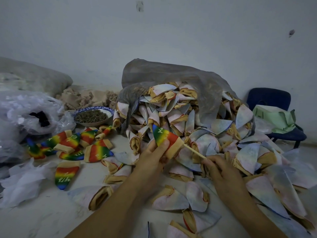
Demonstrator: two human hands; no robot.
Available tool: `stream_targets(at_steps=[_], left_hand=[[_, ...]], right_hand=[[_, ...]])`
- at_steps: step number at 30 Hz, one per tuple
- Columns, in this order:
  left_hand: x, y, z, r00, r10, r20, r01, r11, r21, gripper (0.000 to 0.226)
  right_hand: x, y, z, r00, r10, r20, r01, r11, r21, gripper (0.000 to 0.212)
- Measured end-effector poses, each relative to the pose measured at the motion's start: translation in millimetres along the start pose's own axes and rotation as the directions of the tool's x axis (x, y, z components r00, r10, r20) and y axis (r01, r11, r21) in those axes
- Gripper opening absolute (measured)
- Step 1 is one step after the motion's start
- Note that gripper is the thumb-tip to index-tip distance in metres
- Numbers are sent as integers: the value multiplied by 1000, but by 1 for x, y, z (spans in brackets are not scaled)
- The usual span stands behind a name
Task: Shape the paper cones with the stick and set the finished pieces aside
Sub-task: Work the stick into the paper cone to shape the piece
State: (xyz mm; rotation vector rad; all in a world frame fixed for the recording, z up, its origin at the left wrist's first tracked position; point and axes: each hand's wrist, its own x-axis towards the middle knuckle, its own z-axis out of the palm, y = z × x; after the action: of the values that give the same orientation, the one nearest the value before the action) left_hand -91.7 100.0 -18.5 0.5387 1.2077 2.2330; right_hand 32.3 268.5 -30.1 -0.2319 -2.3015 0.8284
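Left hand (153,152), centre of frame: fingers and thumb wrapped round a rainbow cone (165,136), pointed tip up-left, tan open end down-right. Right hand (221,170), just right of centre: fingertips pinching the lower end of the stick (193,150). The stick slants up-left and its upper end goes into the cone's open end.

Left of centre, on the pale floor (51,217): finished rainbow cones (73,145) lying in a loose scatter, one apart lower down.

Centre to right: big heap of pale pieces (180,117) with tan edges, spilling out of a grey bag (171,74) and reaching under both forearms.

Behind the scatter: patterned bowl (109,111) filled with brown pellets. Far left: crumpled clear plastic bags (25,114). Right edge: dark blue chair (269,98) with a green bag (274,117) on the seat.
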Motion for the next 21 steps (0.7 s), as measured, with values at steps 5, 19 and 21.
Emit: stream_targets(at_steps=[5, 19, 21], left_hand=[[-4, -7, 0, 998, 0, 55, -13, 972, 233, 22], [1, 7, 0, 936, 350, 28, -257, 628, 735, 19], [0, -4, -5, 910, 334, 245, -360, 347, 866, 32]], right_hand=[[-1, -2, -1, 999, -33, 10, 33, 999, -10, 23], [-1, 3, 1, 999, 0, -54, 0, 1000, 5, 18], [-1, 3, 0, 998, -1, -67, 2, 1000, 22, 22]])
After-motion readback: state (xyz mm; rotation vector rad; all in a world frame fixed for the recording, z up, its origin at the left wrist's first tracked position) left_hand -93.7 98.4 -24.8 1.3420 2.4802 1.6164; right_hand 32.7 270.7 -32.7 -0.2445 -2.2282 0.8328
